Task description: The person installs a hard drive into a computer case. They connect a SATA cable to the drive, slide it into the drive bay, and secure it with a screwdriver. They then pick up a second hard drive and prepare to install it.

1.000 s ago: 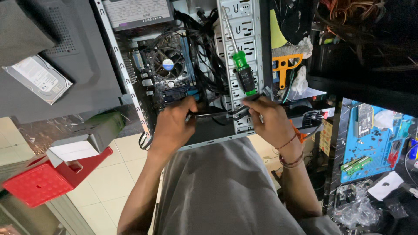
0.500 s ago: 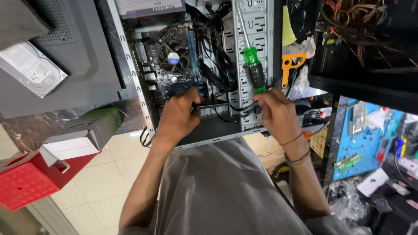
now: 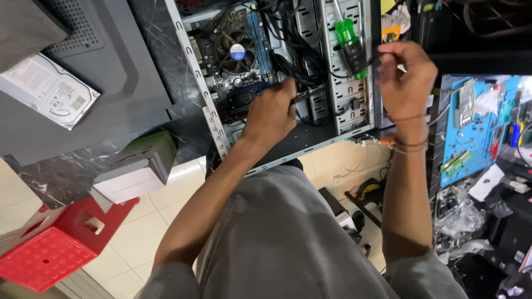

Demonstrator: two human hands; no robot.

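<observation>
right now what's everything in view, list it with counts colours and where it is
computer case: one, grey metal, open, lying on the bench at top centre
cooler fan: one, black with a blue hub, on the board inside the case
cables: a bundle, black, across the inside of the case
screwdriver: one, green and black handle, against the drive cage
hard drive: one, silver, on the dark panel at left
stool: one, red, on the tiled floor at lower left
work mat: one, blue, with small parts, at right
left hand: inside the case, on the black cables
right hand: raised beside the screwdriver, pinching a thin cable
</observation>
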